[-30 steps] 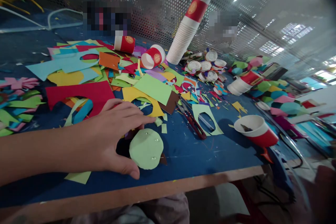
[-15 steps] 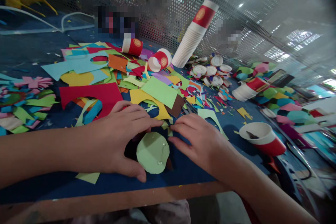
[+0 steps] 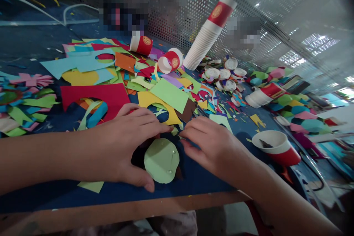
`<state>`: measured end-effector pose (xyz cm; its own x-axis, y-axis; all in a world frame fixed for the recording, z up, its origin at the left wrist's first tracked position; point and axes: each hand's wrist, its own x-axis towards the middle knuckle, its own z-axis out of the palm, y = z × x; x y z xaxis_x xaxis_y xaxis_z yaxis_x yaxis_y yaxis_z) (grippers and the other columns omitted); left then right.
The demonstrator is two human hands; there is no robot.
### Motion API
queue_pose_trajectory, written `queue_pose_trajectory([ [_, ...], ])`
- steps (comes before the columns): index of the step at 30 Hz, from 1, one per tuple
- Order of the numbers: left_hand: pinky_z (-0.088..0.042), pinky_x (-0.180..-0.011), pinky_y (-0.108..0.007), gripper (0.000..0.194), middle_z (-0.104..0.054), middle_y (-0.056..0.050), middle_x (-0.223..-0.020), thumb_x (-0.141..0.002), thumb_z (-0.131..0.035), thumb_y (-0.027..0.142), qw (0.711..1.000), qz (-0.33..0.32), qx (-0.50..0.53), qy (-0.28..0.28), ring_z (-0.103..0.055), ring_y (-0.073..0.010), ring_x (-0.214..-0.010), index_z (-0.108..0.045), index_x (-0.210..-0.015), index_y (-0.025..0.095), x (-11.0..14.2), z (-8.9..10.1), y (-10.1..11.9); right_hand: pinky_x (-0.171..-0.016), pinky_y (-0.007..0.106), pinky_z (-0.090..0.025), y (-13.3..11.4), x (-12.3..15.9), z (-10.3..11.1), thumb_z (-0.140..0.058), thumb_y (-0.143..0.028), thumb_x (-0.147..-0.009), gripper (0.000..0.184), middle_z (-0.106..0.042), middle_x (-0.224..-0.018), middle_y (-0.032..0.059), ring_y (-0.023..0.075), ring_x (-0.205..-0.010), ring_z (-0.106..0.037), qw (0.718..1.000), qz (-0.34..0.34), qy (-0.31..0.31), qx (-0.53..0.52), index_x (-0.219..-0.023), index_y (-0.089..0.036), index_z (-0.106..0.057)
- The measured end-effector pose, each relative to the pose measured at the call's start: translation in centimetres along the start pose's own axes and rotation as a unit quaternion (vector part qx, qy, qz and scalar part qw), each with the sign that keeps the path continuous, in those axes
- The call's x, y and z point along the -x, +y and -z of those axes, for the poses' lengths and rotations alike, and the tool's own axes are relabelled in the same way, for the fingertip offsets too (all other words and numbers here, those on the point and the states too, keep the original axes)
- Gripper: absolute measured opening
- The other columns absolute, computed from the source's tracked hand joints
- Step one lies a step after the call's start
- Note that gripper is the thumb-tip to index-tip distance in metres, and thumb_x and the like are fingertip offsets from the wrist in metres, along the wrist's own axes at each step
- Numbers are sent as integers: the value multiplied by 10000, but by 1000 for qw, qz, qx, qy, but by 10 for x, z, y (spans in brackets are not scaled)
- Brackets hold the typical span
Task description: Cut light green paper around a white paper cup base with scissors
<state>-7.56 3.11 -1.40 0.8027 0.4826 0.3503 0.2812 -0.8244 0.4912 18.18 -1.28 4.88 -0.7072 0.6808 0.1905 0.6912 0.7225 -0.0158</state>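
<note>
A pale green paper disc [image 3: 160,162] with glossy glue drops and a thin glue line lies near the table's front edge. My left hand [image 3: 135,147] curves around its left side, thumb and fingers wide apart, and no grip on it shows. To the right of the disc, my right hand [image 3: 206,140] has its thumb and forefinger pinched together, with a sliver of green paper scrap at the tips. Another small green scrap [image 3: 174,131] lies between the two hands. Beyond my fingers are a yellow paper offcut [image 3: 145,99] and a green paper sheet [image 3: 170,94].
A tilted-looking stack of paper cups [image 3: 208,31] stands at the back, with two cups lying nearby. At right is a red and white paper cup [image 3: 284,155] with something dark inside. Colored paper [image 3: 83,66] covers the left and middle; a perforated metal screen [image 3: 155,7] rises behind.
My right thumb and forefinger have closed together where a small green scrap lay. The left hand and the disc have hardly moved; the view has shifted slightly.
</note>
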Motion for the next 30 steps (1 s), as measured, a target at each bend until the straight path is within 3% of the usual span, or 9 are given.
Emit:
queue_pose_trajectory([
  [5,-309,-1093,-479,976,-686,-79,-1209,-647,-798,808,1000,-4,16,2,-574,-344,-1188,-551,-1409,250,-3,4,3,-725,275,-544,-3,-1,4,-617,-96,-888,130,-736,-851,74,176,-790,-691,982,-95,108,-124,-845,-129,-735],
  [9,-370,-1026,-438,839,-689,-76,-1193,-730,-674,867,999,15,22,46,-582,-322,-1175,-623,-1314,266,-8,9,6,-642,207,-529,-10,-10,12,-667,-148,-825,95,-733,-768,-2,118,-686,-672,929,-190,106,-299,-773,-198,-729],
  [13,-397,-956,-342,332,-711,-5,-1080,-998,-602,562,990,4,6,141,-629,-204,-1069,-683,-1136,271,-15,14,14,-597,202,-526,-19,-23,15,-706,-216,-802,56,-721,-741,-5,123,-671,-653,866,-244,79,-429,-761,-197,-738],
  [15,-406,-892,-309,168,-721,28,-960,-1027,-604,391,987,6,11,160,-646,-164,-972,-692,-1006,250,-17,16,19,-577,194,-522,-23,-28,13,-710,-226,-798,65,-711,-717,-4,117,-653,-631,837,-253,68,-481,-754,-183,-732],
  [20,-418,-807,-330,200,-715,29,-815,-965,-653,359,978,63,29,198,-644,-173,-845,-690,-806,244,-19,20,26,-595,171,-521,-26,-32,6,-798,-206,-747,91,-739,-759,-8,104,-676,-643,764,-274,58,-581,-820,-177,-753],
  [23,-429,-733,-338,237,-697,13,-759,-944,-631,319,975,84,56,198,-622,-171,-769,-657,-724,236,-21,22,28,-619,186,-532,-26,-32,4,-837,-162,-696,173,-751,-784,-6,116,-699,-666,762,-280,80,-578,-847,-180,-757],
  [27,-442,-726,-327,242,-693,24,-736,-941,-605,253,975,80,62,199,-618,-153,-750,-638,-704,224,-23,23,29,-576,189,-515,-25,-33,2,-785,-207,-755,69,-710,-701,-12,108,-638,-624,792,-282,154,-519,-779,-180,-725],
  [30,-459,-740,-297,144,-705,33,-804,-945,-648,268,972,71,70,214,-632,-136,-786,-666,-811,221,-22,22,29,-568,191,-507,-23,-34,2,-721,-221,-824,44,-705,-706,-13,108,-639,-611,822,-263,148,-482,-801,-186,-734],
])
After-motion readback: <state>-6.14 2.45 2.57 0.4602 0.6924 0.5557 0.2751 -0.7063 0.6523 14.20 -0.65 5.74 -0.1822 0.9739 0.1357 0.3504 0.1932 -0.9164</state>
